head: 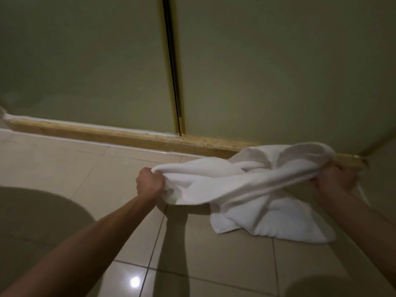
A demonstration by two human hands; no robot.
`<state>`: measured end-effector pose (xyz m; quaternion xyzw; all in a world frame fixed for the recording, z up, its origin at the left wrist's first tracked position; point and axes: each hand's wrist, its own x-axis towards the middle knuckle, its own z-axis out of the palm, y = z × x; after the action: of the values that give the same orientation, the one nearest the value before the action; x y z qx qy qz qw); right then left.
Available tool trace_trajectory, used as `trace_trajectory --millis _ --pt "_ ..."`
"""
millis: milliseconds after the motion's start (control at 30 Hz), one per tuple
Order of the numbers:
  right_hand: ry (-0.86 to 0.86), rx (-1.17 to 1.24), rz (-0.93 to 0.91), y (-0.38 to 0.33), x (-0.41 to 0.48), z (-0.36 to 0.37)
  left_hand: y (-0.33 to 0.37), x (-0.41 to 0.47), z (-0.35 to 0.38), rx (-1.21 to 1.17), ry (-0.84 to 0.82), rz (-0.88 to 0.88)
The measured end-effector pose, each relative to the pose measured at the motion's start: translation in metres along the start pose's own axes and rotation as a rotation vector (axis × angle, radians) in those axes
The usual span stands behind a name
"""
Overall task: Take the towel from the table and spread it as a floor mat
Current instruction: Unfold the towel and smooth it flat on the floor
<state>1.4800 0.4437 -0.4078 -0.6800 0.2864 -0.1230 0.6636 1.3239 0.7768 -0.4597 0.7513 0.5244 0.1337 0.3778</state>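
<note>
- Left hand: arm stretched forward from the lower left, bare forearm running up toward the centre. Fingers curled into a fist around 1 bunched end of the white towel; knuckles face up.
- Right hand: arm enters from the lower right edge. Fingers and thumb pinch the opposite end of the towel near its upper fold. Hand is motion-blurred, so the position of each finger cannot be told.
- The 2 hands are well apart, at about the same height, with the towel's top edge stretched between them as a thick twisted roll.
- Towel: crumpled, not flat. The upper part is lifted between the hands; a loop of cloth billows up behind the roll toward the wall. The lower part hangs down and its bottom corner lies on the floor, below and between the hands, nearer the right one.
- Floor: glossy beige tiles with thin dark grout lines; 1 bright light reflection near the bottom centre. Dark arm shadows fall across the tiles.
- Wall side: 2 greenish panels meet at a dark vertical gap with a gold-coloured frame. A worn gold-coloured sill runs along their base, just behind the towel.
- Lighting dim overall.
</note>
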Motion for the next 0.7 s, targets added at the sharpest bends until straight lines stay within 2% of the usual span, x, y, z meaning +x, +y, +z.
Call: trace_trajectory --millis 67,167,300,400,467,533,600,700 --pt "0.085 -0.040 0.082 0.011 0.000 -0.013 -0.007 0.000 -0.001 0.101 -0.049 -0.004" --pt "0.166 -0.273 0.105 0.034 -0.006 -0.028 -0.011 -0.006 0.000 0.304 -0.121 0.048" --pt "0.062 -0.272 0.168 0.034 -0.011 -0.028 -0.010 -0.017 0.009 0.696 -0.178 0.306" --pt "0.174 -0.216 -0.023 0.013 -0.014 -0.013 -0.003 -0.021 0.019 0.775 -0.232 0.505" --pt "0.148 -0.205 -0.244 -0.005 -0.015 0.000 0.005 -0.023 0.028 0.742 -0.278 0.682" --pt "-0.033 -0.353 -0.540 -0.017 -0.018 0.011 0.017 -0.025 0.039 0.691 -0.362 0.853" --pt "-0.324 -0.558 -0.791 -0.021 -0.027 0.026 0.028 -0.027 0.050 0.674 -0.416 0.998" --pt "-0.814 -1.049 -0.923 -0.006 -0.036 0.047 0.037 -0.026 0.068 0.667 -0.464 1.111"
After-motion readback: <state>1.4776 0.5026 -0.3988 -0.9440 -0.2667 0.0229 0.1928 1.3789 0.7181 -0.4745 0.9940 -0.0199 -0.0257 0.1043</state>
